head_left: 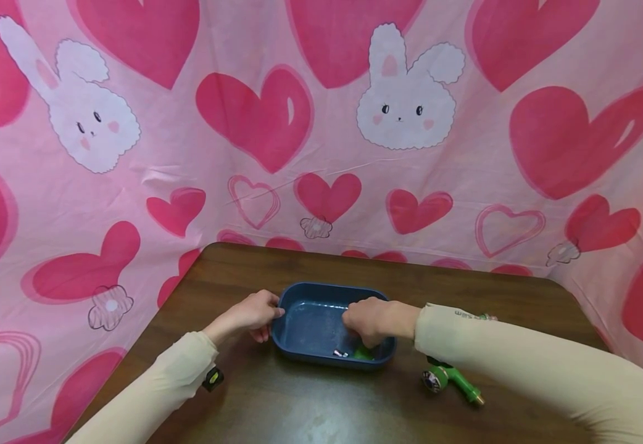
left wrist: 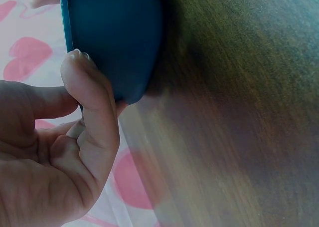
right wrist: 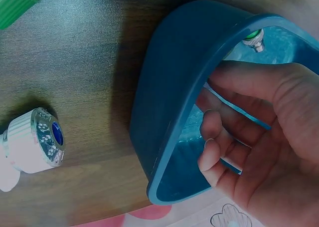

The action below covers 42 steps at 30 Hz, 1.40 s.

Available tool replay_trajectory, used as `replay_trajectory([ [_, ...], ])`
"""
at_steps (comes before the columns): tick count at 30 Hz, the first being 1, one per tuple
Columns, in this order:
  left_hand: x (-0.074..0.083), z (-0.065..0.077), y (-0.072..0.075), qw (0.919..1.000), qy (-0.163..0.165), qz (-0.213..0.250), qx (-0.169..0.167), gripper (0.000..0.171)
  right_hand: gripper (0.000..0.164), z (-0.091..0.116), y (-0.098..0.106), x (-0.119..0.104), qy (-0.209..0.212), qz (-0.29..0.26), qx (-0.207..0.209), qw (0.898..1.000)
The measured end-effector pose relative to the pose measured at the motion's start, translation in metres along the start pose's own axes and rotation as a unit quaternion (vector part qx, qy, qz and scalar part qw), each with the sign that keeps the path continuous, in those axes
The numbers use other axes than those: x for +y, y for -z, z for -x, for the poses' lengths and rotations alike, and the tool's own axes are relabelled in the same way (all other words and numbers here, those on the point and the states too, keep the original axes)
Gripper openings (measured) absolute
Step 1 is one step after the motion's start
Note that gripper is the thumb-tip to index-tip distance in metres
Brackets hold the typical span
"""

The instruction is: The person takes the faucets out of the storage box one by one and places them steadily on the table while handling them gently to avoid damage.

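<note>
A blue rectangular basin [head_left: 310, 327] with rounded corners stands on the table. My left hand [head_left: 255, 314] pinches its left rim; the left wrist view shows thumb and bent fingers [left wrist: 92, 95] at the edge. Inside the right end is my right hand [head_left: 374, 320], its fingers [right wrist: 227, 142] loosely curled. Nothing shows between them, though the rim hides some fingertips. On the basin floor close to that hand lies a green piece [head_left: 363, 353] with a silvery fitting [right wrist: 255, 41]. Its full shape is hidden.
Right of the basin, under the right forearm, lies a green nozzle-like piece [head_left: 455, 382] with a round head and gold tip. A white piece [right wrist: 37, 142] with a patterned ring lies beyond it, mostly behind the sleeve. Heart-patterned cloth [head_left: 321, 135] hangs around the brown table [head_left: 310, 407].
</note>
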<state>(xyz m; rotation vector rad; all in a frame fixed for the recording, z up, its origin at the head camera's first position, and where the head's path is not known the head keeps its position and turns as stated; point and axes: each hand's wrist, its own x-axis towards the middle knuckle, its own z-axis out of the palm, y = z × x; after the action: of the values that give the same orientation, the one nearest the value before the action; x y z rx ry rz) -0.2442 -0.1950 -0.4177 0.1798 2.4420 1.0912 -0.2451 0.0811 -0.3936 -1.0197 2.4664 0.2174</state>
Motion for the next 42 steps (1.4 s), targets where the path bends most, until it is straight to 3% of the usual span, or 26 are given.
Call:
replay_trajectory([
  [42, 0.0023, 0.0000, 0.0009, 0.9999, 0.010, 0.004, -0.003, 0.025, 0.017, 0.0008, 0.0002, 0.0026, -0.001, 0.002, -0.010, 1.000],
])
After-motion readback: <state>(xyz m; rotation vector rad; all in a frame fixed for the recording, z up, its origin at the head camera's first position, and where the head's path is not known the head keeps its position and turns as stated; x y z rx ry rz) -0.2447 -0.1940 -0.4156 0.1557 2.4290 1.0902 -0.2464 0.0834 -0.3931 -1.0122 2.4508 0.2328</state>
